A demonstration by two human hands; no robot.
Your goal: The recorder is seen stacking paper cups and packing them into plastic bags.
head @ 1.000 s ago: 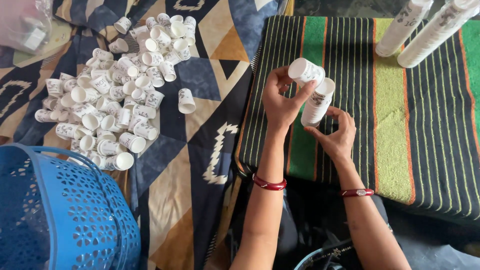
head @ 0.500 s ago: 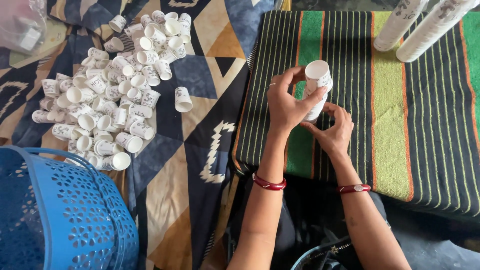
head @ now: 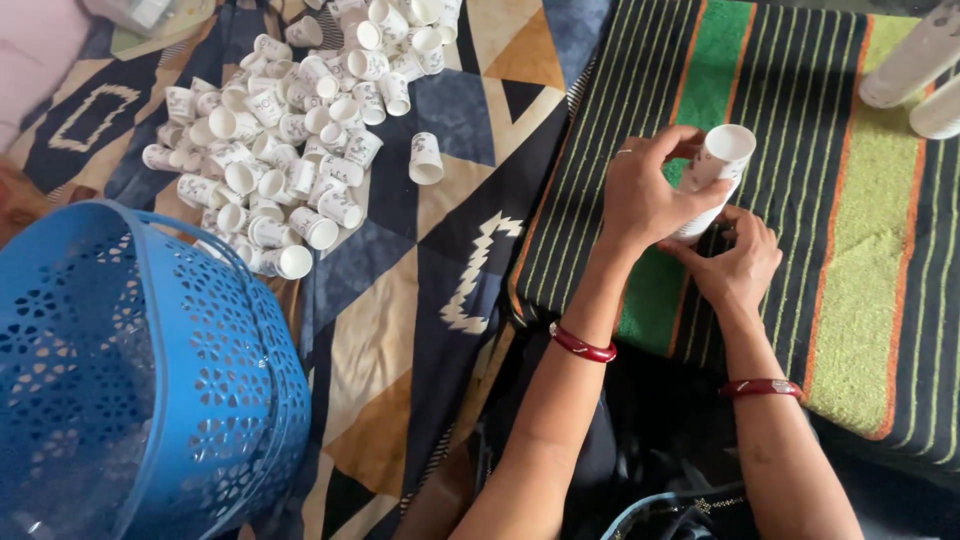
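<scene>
Plainly, cup stack (head: 712, 175): small white paper cups nested into a short column, held above the striped green mat (head: 860, 300).
Left hand (head: 645, 200): fingers wrapped around the stack's upper part.
Right hand (head: 735, 262): cupped under its lower end, close against the left.
Handling: likely very light, thin-walled, easily crushed; best gripped gently around the sides.
Loose cups (head: 290, 130): heaped on patterned cloth.
Blue basket (head: 130, 380): perforated plastic, rigid.

A clear plastic bag (head: 150, 14) of white items lies at top left.
</scene>
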